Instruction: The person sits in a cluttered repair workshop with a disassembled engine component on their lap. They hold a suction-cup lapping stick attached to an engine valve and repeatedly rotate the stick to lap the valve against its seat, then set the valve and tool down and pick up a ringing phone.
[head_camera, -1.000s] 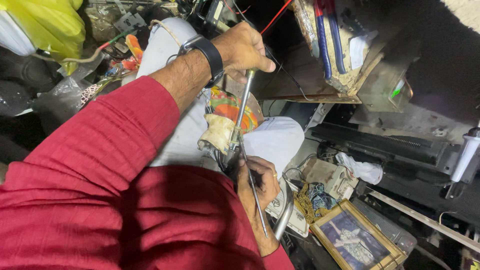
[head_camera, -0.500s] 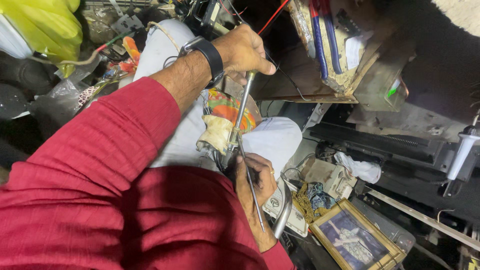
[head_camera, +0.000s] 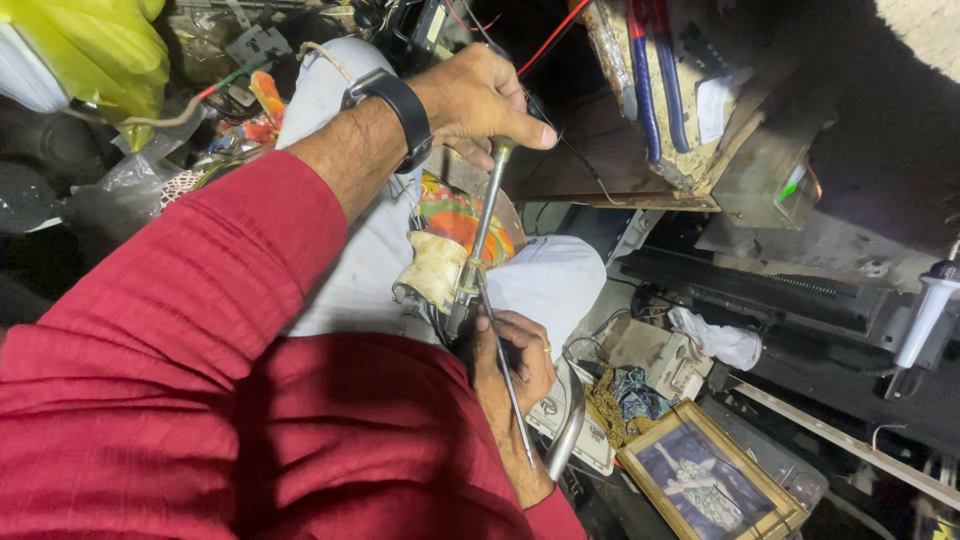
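Little changed in a second: your left hand (head_camera: 480, 100) still grips the screwdriver (head_camera: 480, 235); right hand (head_camera: 515, 365) apparently steadies the wire (head_camera: 508, 385).

The top of the long grey metal rod (head_camera: 487, 215) disappears inside the closed left hand (head_camera: 480, 98), so its handle cannot be made out. Its lower end sinks behind the right hand (head_camera: 512, 362), whose palm and grip are turned away. What the cream cloth-wrapped bundle (head_camera: 432, 268) covers is hidden. The yellow plastic bag (head_camera: 95, 48) is cut by the top edge, and the white cylindrical tool (head_camera: 925, 312) by the right edge. The picture inside the gilt wooden frame (head_camera: 712, 482) is too blurred to read.
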